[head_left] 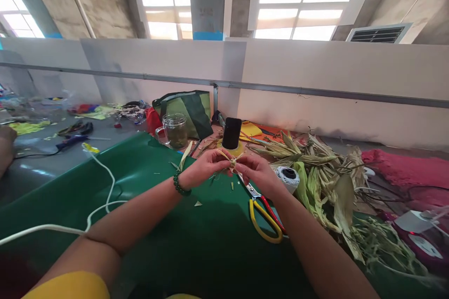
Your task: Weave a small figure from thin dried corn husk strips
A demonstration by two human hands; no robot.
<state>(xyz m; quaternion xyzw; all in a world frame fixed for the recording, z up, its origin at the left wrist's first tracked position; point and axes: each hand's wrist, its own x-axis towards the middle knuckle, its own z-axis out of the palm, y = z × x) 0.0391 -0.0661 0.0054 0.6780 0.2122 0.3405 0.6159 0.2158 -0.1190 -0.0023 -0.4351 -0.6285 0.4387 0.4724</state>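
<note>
Between my two hands is a small, pale, knotted piece of corn husk [233, 162] with thin strands sticking out. My left hand [213, 164], below a green bead bracelet [179, 184], pinches it from the left. From the right, my right hand [257, 172] grips it with thumb and fingers. Scissors [265, 219] with one yellow and one red handle lie just under my right hand, the blade tips partly hidden. A spool of white thread [287, 177] stands beside my right wrist. Small husk scraps [198, 203] lie on the green mat [196, 243].
Dried corn husks [315, 163] are heaped at the right, near a pink cloth [393, 168]. A phone [232, 133] stands upright behind my hands. A glass mug [175, 131] and a green bag [192, 112] sit back left. A white cable [108, 187] crosses the mat. Another person's hand [6, 145] shows far left.
</note>
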